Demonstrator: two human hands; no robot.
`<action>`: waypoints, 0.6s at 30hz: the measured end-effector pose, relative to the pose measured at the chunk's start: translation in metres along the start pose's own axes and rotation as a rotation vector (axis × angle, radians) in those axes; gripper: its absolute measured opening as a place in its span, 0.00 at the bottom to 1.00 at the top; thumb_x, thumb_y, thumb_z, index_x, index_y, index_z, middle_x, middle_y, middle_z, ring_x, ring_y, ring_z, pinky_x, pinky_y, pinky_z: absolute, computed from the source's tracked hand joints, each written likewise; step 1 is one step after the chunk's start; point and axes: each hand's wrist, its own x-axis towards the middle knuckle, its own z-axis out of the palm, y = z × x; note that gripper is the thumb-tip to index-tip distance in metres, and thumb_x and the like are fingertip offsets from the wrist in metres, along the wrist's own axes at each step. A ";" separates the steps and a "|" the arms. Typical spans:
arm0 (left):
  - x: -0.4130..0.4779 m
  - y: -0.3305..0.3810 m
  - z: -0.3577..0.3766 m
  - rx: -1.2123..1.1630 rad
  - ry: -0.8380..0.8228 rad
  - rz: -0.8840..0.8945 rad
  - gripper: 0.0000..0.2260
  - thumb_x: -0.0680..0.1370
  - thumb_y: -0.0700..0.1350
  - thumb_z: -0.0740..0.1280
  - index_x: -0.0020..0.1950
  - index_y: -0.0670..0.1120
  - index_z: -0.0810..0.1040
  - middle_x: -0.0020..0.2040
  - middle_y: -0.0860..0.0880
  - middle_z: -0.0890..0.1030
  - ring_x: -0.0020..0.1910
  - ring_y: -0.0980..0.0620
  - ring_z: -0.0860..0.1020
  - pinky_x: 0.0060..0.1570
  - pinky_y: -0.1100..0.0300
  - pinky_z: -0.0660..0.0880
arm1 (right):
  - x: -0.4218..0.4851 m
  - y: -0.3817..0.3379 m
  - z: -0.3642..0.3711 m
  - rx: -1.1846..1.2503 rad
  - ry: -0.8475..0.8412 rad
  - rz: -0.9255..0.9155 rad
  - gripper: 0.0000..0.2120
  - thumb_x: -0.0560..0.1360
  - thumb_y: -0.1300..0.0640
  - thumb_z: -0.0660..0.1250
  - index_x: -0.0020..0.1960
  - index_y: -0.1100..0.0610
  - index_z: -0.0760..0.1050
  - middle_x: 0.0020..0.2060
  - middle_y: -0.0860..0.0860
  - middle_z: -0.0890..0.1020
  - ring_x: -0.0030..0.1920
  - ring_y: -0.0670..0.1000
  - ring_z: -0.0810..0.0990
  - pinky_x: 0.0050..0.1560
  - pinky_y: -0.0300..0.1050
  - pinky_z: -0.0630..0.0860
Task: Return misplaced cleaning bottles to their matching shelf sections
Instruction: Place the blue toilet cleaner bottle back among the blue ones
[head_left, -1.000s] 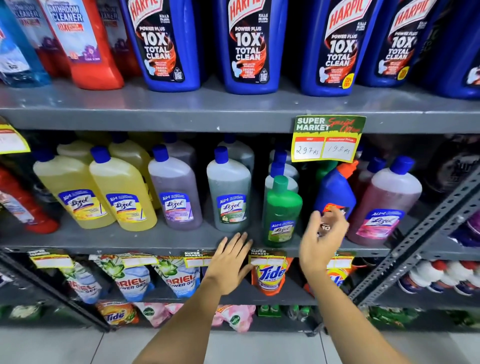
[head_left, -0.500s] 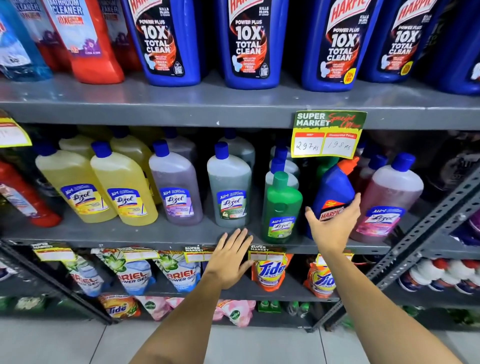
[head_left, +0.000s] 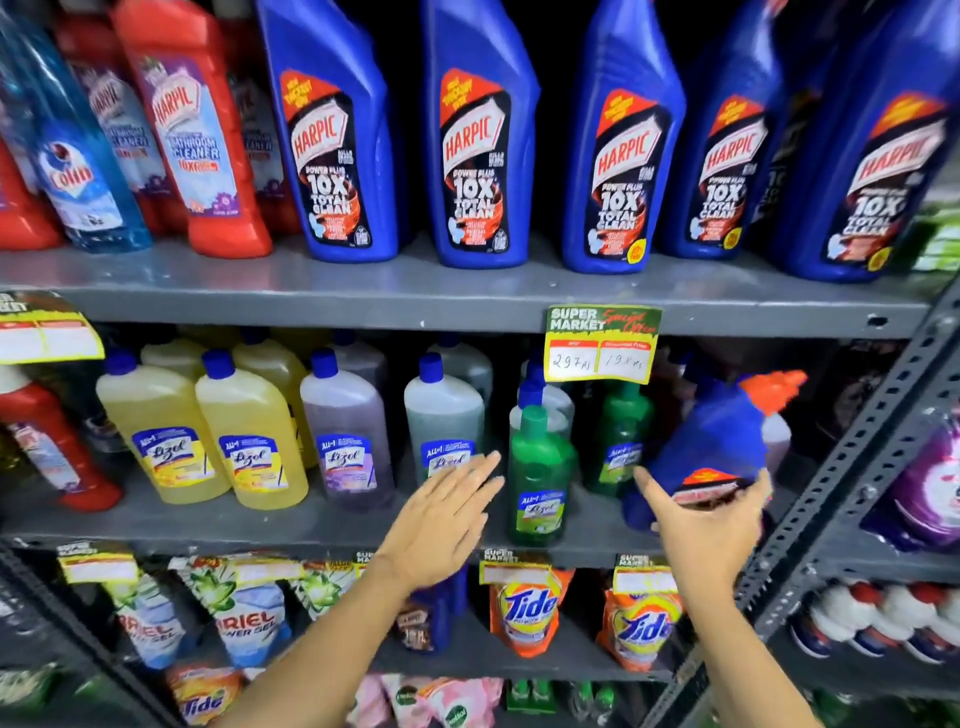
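A small blue Harpic bottle (head_left: 714, 447) with an orange cap sits tilted to the right among the Lizol bottles on the middle shelf (head_left: 311, 525). My right hand (head_left: 706, 525) grips its base from below. My left hand (head_left: 441, 519) hovers open in front of the shelf edge, just left of a green Lizol bottle (head_left: 537, 478) and holding nothing. On the top shelf (head_left: 467, 296) stands a row of large blue Harpic bottles (head_left: 478, 156).
Yellow (head_left: 249, 436), purple (head_left: 345, 436) and grey Lizol bottles line the middle shelf. A price tag (head_left: 600, 345) hangs from the top shelf edge. Red bathroom cleaners (head_left: 192, 135) stand top left. Detergent pouches (head_left: 524, 613) hang below. A slotted metal upright (head_left: 852, 467) slants at the right.
My right hand went from reaching toward the small blue Harpic bottle to gripping its base, and the bottle now leans right. The view has moved closer and tilted up.
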 end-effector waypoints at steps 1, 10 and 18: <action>0.015 0.004 -0.022 0.004 0.088 0.057 0.20 0.80 0.43 0.56 0.72 0.41 0.67 0.75 0.42 0.63 0.73 0.45 0.64 0.67 0.47 0.65 | 0.003 -0.016 -0.013 0.044 0.035 -0.035 0.51 0.56 0.52 0.84 0.71 0.58 0.62 0.63 0.57 0.77 0.60 0.54 0.77 0.62 0.47 0.71; 0.158 0.001 -0.162 0.167 0.381 0.014 0.23 0.81 0.52 0.56 0.71 0.41 0.69 0.73 0.42 0.69 0.71 0.43 0.68 0.67 0.48 0.64 | 0.086 -0.152 -0.063 0.299 0.096 -0.359 0.50 0.52 0.38 0.79 0.68 0.55 0.66 0.60 0.51 0.79 0.57 0.46 0.78 0.62 0.48 0.74; 0.170 -0.006 -0.150 0.147 0.362 -0.170 0.20 0.80 0.57 0.57 0.60 0.47 0.81 0.57 0.47 0.83 0.56 0.47 0.81 0.52 0.51 0.75 | 0.141 -0.208 -0.040 0.149 -0.009 -0.368 0.48 0.53 0.40 0.82 0.66 0.54 0.67 0.58 0.49 0.78 0.58 0.50 0.77 0.58 0.47 0.73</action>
